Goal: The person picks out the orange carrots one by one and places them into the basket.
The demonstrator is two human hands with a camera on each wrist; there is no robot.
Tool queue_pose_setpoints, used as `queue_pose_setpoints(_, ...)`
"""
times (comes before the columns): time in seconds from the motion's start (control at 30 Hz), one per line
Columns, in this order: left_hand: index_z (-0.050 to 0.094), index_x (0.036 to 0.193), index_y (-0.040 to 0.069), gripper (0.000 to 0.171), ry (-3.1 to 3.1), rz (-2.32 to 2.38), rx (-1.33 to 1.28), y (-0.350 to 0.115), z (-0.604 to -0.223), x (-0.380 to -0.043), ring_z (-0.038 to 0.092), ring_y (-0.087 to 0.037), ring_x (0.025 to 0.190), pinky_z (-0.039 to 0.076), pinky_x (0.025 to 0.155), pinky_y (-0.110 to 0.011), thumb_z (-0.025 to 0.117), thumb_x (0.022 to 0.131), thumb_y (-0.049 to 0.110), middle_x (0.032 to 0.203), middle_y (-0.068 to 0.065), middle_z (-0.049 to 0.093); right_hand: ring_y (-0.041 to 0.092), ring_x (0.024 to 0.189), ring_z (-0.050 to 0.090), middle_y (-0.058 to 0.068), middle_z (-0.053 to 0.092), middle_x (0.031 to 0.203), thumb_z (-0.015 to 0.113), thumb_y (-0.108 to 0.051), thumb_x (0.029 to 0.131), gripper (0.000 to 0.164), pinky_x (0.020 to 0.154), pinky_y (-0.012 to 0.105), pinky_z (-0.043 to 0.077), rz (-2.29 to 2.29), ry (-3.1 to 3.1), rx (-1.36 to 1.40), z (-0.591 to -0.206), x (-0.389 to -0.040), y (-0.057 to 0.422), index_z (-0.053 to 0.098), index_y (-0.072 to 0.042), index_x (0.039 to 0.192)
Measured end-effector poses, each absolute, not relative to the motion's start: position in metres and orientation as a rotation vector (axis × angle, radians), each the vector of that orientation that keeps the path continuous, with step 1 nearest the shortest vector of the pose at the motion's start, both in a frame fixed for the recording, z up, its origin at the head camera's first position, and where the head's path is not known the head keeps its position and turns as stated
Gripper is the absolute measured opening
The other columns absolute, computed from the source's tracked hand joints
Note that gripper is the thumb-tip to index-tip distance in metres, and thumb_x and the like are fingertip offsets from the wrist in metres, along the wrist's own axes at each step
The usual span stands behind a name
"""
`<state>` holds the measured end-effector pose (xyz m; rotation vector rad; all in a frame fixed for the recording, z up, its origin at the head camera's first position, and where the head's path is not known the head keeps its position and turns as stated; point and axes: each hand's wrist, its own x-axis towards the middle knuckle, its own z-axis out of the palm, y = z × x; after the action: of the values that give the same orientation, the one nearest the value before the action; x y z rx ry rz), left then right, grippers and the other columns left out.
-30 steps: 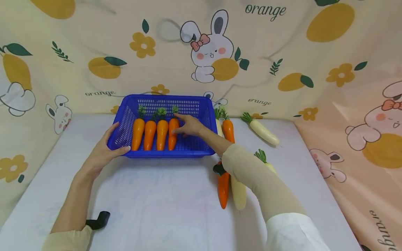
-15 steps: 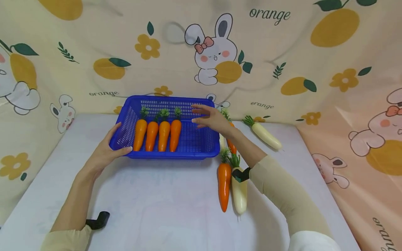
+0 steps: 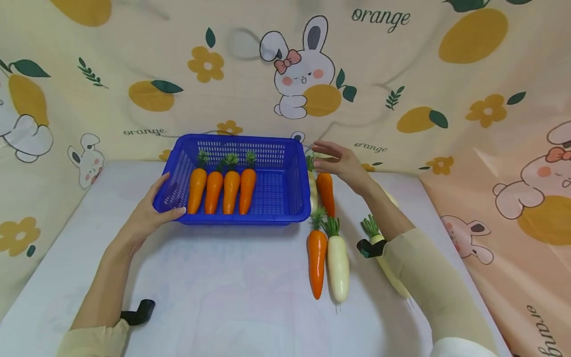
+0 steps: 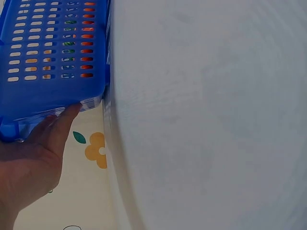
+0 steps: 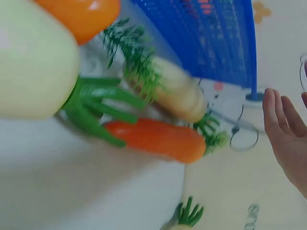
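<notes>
The blue plastic basket (image 3: 241, 218) stands at the back of the table, with several orange carrots (image 3: 231, 192) lying side by side in its left half. My left hand (image 3: 144, 214) grips its left front corner, thumb along the front rim and fingers on the left side; the left wrist view shows this hand (image 4: 43, 158) against the basket wall. Beyond the basket's right side, my right hand (image 3: 341, 166) hovers with fingers extended and nothing in it. Below it lie a carrot (image 3: 325, 191), its leafy top hidden by the hand, and a white radish (image 3: 313, 191) close against the basket.
In front of these lie another carrot (image 3: 316, 263) and a white radish (image 3: 338, 267) side by side. Farther right is a radish (image 3: 392, 272) partly under my right forearm. Another radish behind that arm is mostly hidden. A printed cloth (image 3: 250, 59) hangs behind the table.
My right hand has left the rightmost carrot in the basket and moved right, out over the basket's right side. My left hand stays on the corner.
</notes>
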<state>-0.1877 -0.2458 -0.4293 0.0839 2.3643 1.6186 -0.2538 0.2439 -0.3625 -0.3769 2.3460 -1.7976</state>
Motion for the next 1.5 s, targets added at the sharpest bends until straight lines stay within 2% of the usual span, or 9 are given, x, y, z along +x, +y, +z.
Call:
queue_pose_setpoints(0.13,-0.003,0.158,0.042,0.103,2.361,1.61,0.092,-0.244,-0.427,-0.189,0.0,-0.045,0.149,0.01,0.115,-0.069,0.074,0.09,0.035,0.166,-0.013,-0.007,0.034,0.124,0.056,0.017,0.047,0.149,0.064,-0.007,0.096,0.059,0.094,0.034,0.054,-1.801,2.386,-0.294,-0.371,-0.248,0.26,0.042,-0.008,0.151)
queue_pose_setpoints(0.5,-0.004,0.158,0.041,0.104,2.356,1.635,0.089,-0.246,-0.427,-0.185,0.003,-0.047,0.149,0.012,0.114,-0.069,0.074,0.09,0.036,0.166,-0.015,-0.006,0.038,0.129,0.052,0.018,0.05,0.146,0.069,-0.01,0.094,0.057,0.092,0.024,0.053,-1.841,2.438,-0.216,-0.419,-0.248,0.29,0.048,-0.01,0.147)
queue_pose_setpoints(0.63,-0.004,0.158,0.042,0.103,2.353,1.648,0.095,-0.245,-0.427,-0.186,0.003,-0.047,0.149,0.012,0.114,-0.069,0.074,0.09,0.035,0.166,-0.014,-0.006,0.038,0.133,0.047,0.02,0.041,0.152,0.069,-0.009,0.094,0.063,0.099,0.033,0.051,-1.782,2.442,-0.172,-0.433,-0.247,0.296,0.042,-0.012,0.151)
queue_pose_setpoints(0.77,-0.003,0.158,0.042,0.102,2.343,1.664,0.1,-0.246,-0.427,-0.184,0.003,-0.047,0.149,0.012,0.114,-0.068,0.073,0.092,0.03,0.166,-0.014,-0.007,0.039,0.139,0.04,0.016,0.031,0.158,0.069,-0.012,0.094,0.071,0.108,0.049,0.043,-1.674,2.393,-0.131,-0.441,-0.245,0.294,0.034,-0.013,0.156)
queue_pose_setpoints(0.83,-0.003,0.158,0.042,0.101,2.34,1.664,0.098,-0.246,-0.427,-0.184,0.003,-0.047,0.148,0.012,0.114,-0.069,0.073,0.092,0.03,0.166,-0.014,-0.007,0.038,0.139,0.039,0.014,0.03,0.159,0.071,-0.015,0.093,0.075,0.11,0.051,0.04,-1.614,2.386,-0.109,-0.444,-0.245,0.292,0.031,-0.016,0.157)
queue_pose_setpoints(1.03,-0.003,0.158,0.042,0.101,2.345,1.658,0.091,-0.245,-0.426,-0.184,0.002,-0.047,0.149,0.013,0.114,-0.069,0.073,0.092,0.03,0.166,-0.013,-0.007,0.039,0.138,0.04,0.015,0.029,0.159,0.074,-0.016,0.091,0.082,0.112,0.053,0.036,-1.511,2.434,-0.121,-0.45,-0.249,0.287,0.027,-0.022,0.159)
queue_pose_setpoints(1.2,-0.003,0.158,0.043,0.102,2.341,1.664,0.082,-0.245,-0.427,-0.185,0.002,-0.047,0.149,0.012,0.114,-0.069,0.073,0.091,0.033,0.166,-0.013,-0.008,0.036,0.133,0.043,0.018,0.037,0.154,0.076,-0.016,0.088,0.09,0.113,0.051,0.034,-1.439,2.449,-0.085,-0.453,-0.253,0.281,0.023,-0.026,0.16)
queue_pose_setpoints(1.3,-0.002,0.158,0.043,0.101,2.336,1.675,0.085,-0.245,-0.427,-0.185,0.001,-0.047,0.149,0.011,0.114,-0.069,0.073,0.091,0.032,0.166,-0.013,-0.007,0.037,0.13,0.044,0.024,0.041,0.149,0.077,-0.012,0.087,0.092,0.113,0.052,0.034,-1.421,2.455,-0.076,-0.448,-0.252,0.275,0.022,-0.023,0.16)
queue_pose_setpoints(1.5,-0.001,0.158,0.043,0.1,2.333,1.68,0.097,-0.244,-0.426,-0.185,0.001,-0.046,0.149,0.011,0.114,-0.069,0.073,0.091,0.031,0.166,-0.013,-0.008,0.039,0.123,0.051,0.027,0.05,0.14,0.078,-0.006,0.084,0.09,0.103,0.049,0.044,-1.416,2.498,-0.07,-0.449,-0.252,0.274,0.028,-0.021,0.158)
